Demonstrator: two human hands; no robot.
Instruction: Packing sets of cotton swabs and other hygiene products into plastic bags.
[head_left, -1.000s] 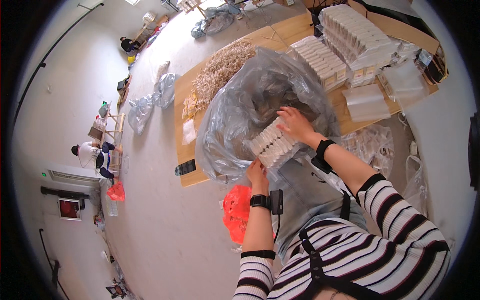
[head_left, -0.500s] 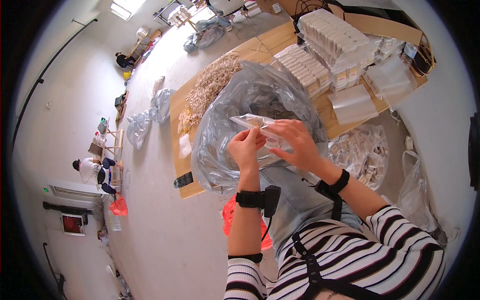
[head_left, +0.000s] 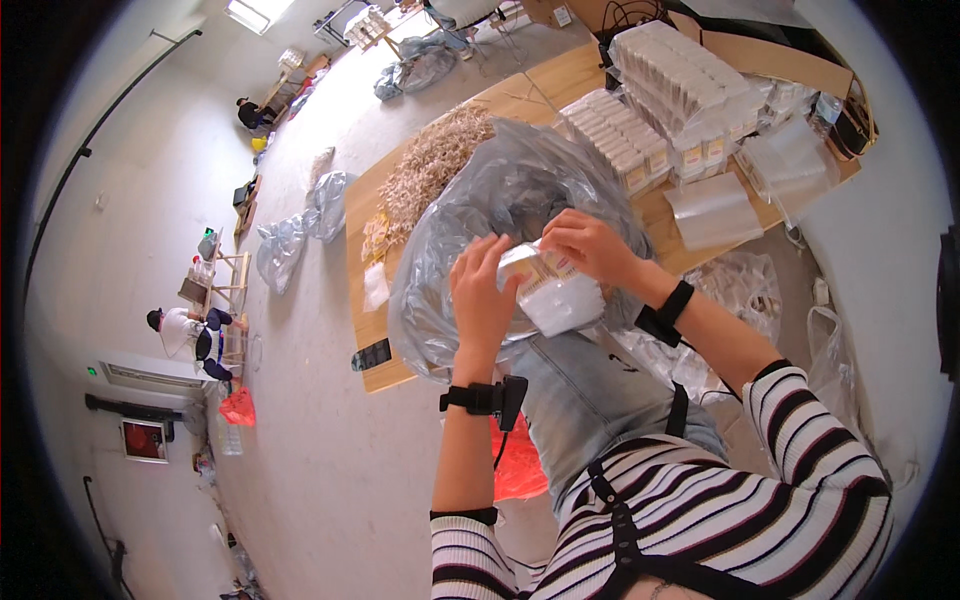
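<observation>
Room: pale floor, with a low wooden board [head_left: 372,345] lying across it.
Bag: big grey plastic bag [head_left: 480,210] on the board, mouth toward the person.
Packet: white packet [head_left: 552,288] in clear wrap, held over the bag's near edge, above the person's lap.
Left hand: [head_left: 483,300] fingers spread against the packet's left side, grasping it.
Right hand: [head_left: 590,245] curled over the packet's top, gripping the wrap.
Far right: stacked white boxes [head_left: 668,85] on the board.
Far left: heap of tan pieces [head_left: 430,165].
Left wall: another person [head_left: 185,332] sits well apart.
</observation>
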